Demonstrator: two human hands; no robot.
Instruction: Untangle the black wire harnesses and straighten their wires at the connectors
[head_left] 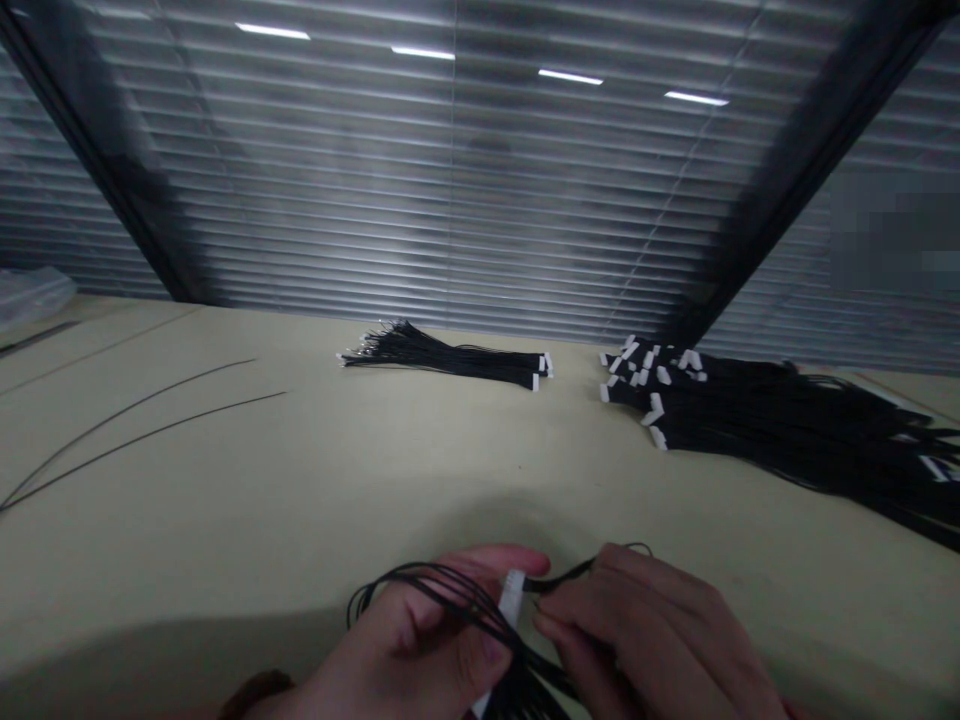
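Note:
My left hand (427,630) holds a white multi-pin plastic connector (511,600) upright between thumb and fingers, and several thin black wires (442,590) loop from it over the back of that hand. My right hand (645,630) sits just to the right, its fingertips pinching a single black wire (562,578) close to the connector. The connector's lower end and part of the wires are hidden behind my fingers.
A pale yellow-green table (300,480) spreads ahead. On it lie a black wire bundle (450,358), a larger pile of white-ended wires (780,420), and long loose wires (135,430) at left. Slatted blinds (450,200) stand beyond the far edge.

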